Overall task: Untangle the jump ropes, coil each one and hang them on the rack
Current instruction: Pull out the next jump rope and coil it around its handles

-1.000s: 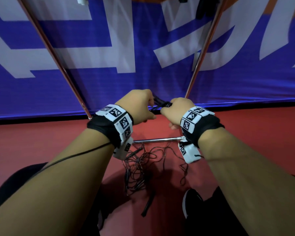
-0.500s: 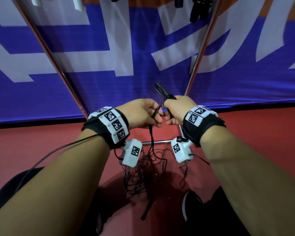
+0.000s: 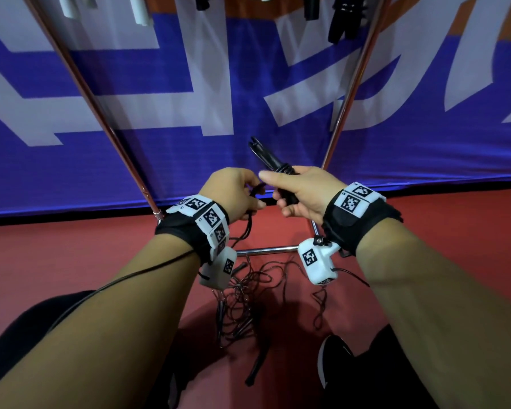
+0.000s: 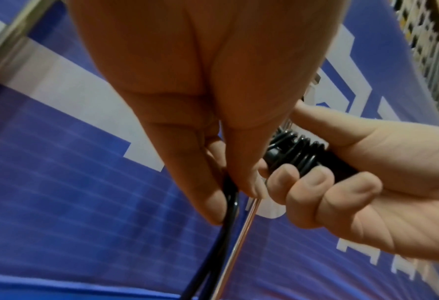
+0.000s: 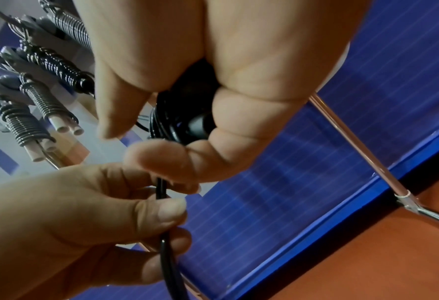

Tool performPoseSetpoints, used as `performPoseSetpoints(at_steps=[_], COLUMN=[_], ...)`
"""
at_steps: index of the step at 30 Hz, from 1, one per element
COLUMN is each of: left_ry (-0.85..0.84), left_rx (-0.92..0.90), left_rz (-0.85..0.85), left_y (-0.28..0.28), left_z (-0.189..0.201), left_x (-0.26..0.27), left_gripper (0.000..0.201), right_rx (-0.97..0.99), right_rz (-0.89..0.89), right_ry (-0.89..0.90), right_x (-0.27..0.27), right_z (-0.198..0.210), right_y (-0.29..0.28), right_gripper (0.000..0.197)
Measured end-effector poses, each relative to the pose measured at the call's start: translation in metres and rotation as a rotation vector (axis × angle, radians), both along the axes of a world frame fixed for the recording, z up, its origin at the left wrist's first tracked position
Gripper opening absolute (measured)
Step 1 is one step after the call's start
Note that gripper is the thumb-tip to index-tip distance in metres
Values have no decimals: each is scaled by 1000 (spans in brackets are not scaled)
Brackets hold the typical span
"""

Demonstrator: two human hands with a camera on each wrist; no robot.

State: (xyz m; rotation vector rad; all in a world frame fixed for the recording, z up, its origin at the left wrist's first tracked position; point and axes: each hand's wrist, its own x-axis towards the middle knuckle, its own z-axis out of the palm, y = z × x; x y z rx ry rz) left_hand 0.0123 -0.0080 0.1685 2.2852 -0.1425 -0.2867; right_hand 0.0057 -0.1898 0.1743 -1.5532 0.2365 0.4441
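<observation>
Right hand (image 3: 303, 193) grips black handles (image 3: 273, 163); left hand (image 3: 233, 192) pinches cord (image 4: 229, 203) just beside them. Risk: wraps loosen if tension drops, or floor tangle (image 3: 242, 305) below snags.

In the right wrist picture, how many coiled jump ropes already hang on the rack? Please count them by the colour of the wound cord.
Grey-wound bundles: 3
Black-wound bundle: 1
Total: 4
Not counted: the black rope that the right hand grips.
</observation>
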Motion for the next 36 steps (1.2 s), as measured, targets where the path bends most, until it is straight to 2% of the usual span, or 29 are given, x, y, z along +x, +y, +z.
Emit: performPoseSetpoints(at_steps=[4, 9, 12, 15, 20, 22, 26, 29, 30, 34, 36], left_ry=[95, 316, 423, 366, 89, -2, -115, -178, -198, -101, -52], left_rx=[-115, -240, -315, -272, 46, 142, 226, 376, 334, -109, -193], left_rz=[-97, -327, -382, -310, -132, -83, -79, -251, -283, -185, -207], left_y=[2, 10, 14, 12, 11, 11, 13, 18, 23, 47, 48], left_z=[1, 2, 0, 1, -4, -7, -10, 0, 6, 21, 26], left_x=[-2, 0, 1, -1, 6, 8, 11, 16, 17, 16, 13], left_gripper=[15, 21, 31, 27, 27, 19, 10, 11, 10, 17, 14], right_rx=[17, 55, 81, 80, 102, 103, 114, 91, 89, 38, -50], right_rz=[-106, -173, -199, -180, -143, -79, 197, 382, 441, 626, 695], right_ry=[24, 4, 0, 9, 43, 66, 141, 184, 197, 255, 277], right_x=[3, 6, 8, 7, 4, 2, -8, -17, -19, -24, -25], right_z=[4, 3, 4, 8, 11, 12, 15, 15, 15, 13, 9], right_y=[3, 2, 0, -4, -4, -4, -3, -3, -3, -9, -9], right_gripper=[57, 52, 50, 48, 48, 46, 30, 21, 19, 11, 12])
